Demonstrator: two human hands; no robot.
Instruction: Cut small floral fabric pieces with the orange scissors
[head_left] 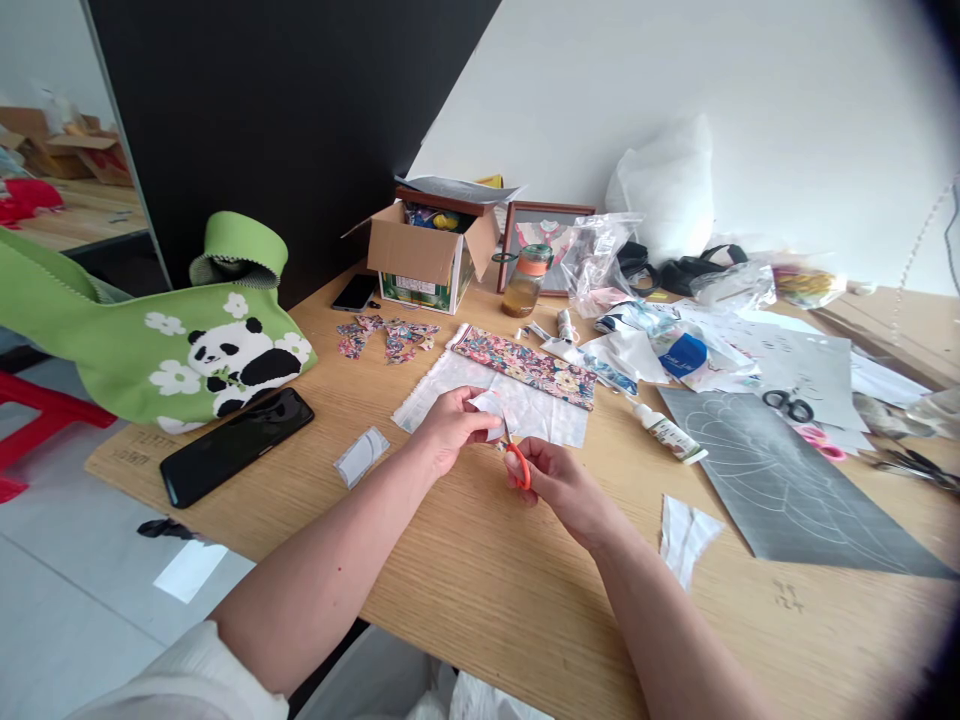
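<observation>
My left hand pinches a small white piece of fabric or paper just above the wooden table. My right hand grips small orange-handled scissors, whose blades meet the white piece. Right behind my hands lies a larger white sheet with a strip of floral fabric along its far edge. Small floral fabric cut-outs lie further back on the left.
A black phone and a green panda bag are at left, with a small white scrap nearby. A cardboard box, jar, glue bottle, grey sheet, black scissors and plastic bags crowd the back and right.
</observation>
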